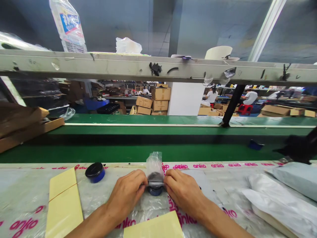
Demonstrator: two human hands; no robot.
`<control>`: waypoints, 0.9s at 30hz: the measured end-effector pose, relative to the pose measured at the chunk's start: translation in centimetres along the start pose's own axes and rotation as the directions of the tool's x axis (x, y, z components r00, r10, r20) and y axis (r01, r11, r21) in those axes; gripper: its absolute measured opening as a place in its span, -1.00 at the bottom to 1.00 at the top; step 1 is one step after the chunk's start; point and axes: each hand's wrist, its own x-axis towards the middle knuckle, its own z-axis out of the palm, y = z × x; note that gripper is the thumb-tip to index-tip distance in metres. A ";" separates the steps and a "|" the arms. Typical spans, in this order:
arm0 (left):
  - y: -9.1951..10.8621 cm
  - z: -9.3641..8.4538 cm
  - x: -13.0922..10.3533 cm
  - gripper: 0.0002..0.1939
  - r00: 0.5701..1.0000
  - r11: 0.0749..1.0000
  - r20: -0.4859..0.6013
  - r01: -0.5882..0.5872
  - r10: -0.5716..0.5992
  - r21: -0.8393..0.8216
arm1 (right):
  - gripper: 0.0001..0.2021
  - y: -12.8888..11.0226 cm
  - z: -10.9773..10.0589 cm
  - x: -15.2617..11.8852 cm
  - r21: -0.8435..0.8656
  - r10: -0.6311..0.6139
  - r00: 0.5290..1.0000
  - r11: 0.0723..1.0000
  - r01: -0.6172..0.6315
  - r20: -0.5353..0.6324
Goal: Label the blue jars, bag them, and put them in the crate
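A small clear plastic bag (154, 162) stands between my hands over a round container with a black top and blue side (155, 191). My left hand (131, 189) pinches the bag's left edge with thumb and fingers. On the other side, my right hand (182, 186) grips the right edge the same way. The bag covers at least the container's top; whether the whole container is inside I cannot tell. Another black-topped blue round container (95, 172) sits to the left, apart from my hands. Beside it lies a yellow paper stack (64, 205) with a rubber band around it.
Nearest me is another yellow sheet or stack (155, 228). White plastic bags (279, 201) lie at right. Past the plastic-covered table runs a green conveyor belt (138, 150) with a blue round item (256, 144). A cardboard box (32, 132) stands left; a metal shelf beam (111, 67) crosses above.
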 end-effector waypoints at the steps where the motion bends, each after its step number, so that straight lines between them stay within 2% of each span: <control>1: -0.2 0.1 0.0 -0.77 0.999 0.998 0.014 -0.038 0.038 0.042 | -0.87 0.1 0.2 -0.1 -0.025 -0.032 0.999 0.999 0.032 -0.004; 6: -0.5 0.6 -0.1 -0.77 0.981 0.958 0.069 -0.191 0.180 0.213 | -0.82 0.1 0.4 -0.7 -0.075 -0.102 0.995 0.992 0.103 0.023; 11: -0.4 0.3 -0.1 -0.81 0.973 0.929 0.124 -0.225 0.197 0.293 | -0.83 -0.1 -0.2 -0.8 -0.089 -0.131 0.987 0.986 0.140 0.095; 17: 0.0 0.4 -0.3 -0.88 0.943 0.847 0.235 -0.317 0.236 0.425 | -0.88 -0.6 -0.9 -0.7 -0.109 -0.150 0.978 0.980 0.167 0.144; 19: 0.1 0.5 -0.3 -0.87 0.944 0.852 0.252 -0.307 0.215 0.424 | -0.88 -0.7 -0.9 -0.7 -0.124 -0.135 0.979 0.980 0.154 0.151; 24: 0.4 0.6 0.4 -0.85 0.965 0.919 0.250 -0.172 0.085 0.353 | -0.87 -0.5 -0.2 -0.3 -0.134 -0.104 0.976 0.982 0.131 0.193; 27: 0.4 0.7 0.7 -0.84 0.964 0.930 0.257 -0.153 0.065 0.336 | -0.86 -0.6 0.1 -0.1 -0.137 -0.072 0.972 0.985 0.104 0.224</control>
